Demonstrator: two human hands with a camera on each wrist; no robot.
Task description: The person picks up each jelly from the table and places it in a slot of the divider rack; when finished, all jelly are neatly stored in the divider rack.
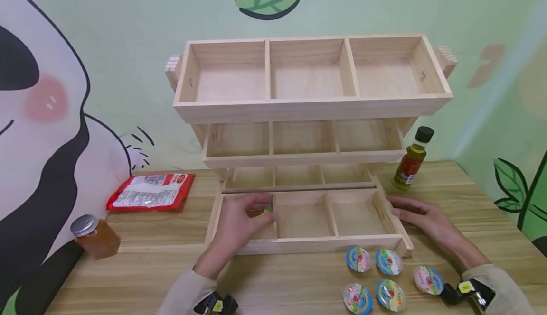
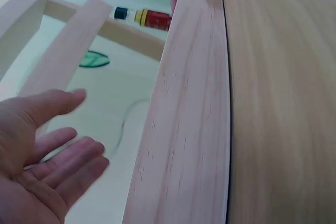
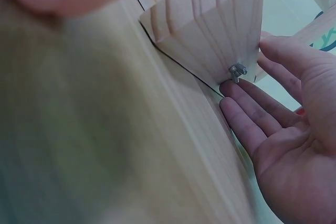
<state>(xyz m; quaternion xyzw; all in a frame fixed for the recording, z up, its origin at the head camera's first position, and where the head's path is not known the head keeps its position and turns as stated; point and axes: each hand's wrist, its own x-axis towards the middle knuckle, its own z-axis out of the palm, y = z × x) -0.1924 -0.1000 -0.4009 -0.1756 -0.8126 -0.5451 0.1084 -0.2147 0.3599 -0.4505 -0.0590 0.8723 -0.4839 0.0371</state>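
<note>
My left hand (image 1: 241,220) reaches over the left compartment of the lowest tray of a wooden tiered rack. In the head view, a small yellow-green bit of a jelly cup (image 1: 268,209) shows beside its thumb and forefinger. The left wrist view shows that hand (image 2: 58,150) with thumb and fingers apart and nothing between them, behind the tray's front board (image 2: 173,108). My right hand (image 1: 423,217) lies at the right outer side of the lowest tray (image 1: 325,245). In the right wrist view, its fingertips are at the wooden end piece, close to a metal wing nut (image 3: 237,71).
Several jelly cups (image 1: 358,259) lie on the table before the tray's right half. An oil bottle (image 1: 412,161) stands right of the rack (image 1: 314,108). To the left are a red-and-white packet (image 1: 149,191) and a jar with a silver lid (image 1: 96,238).
</note>
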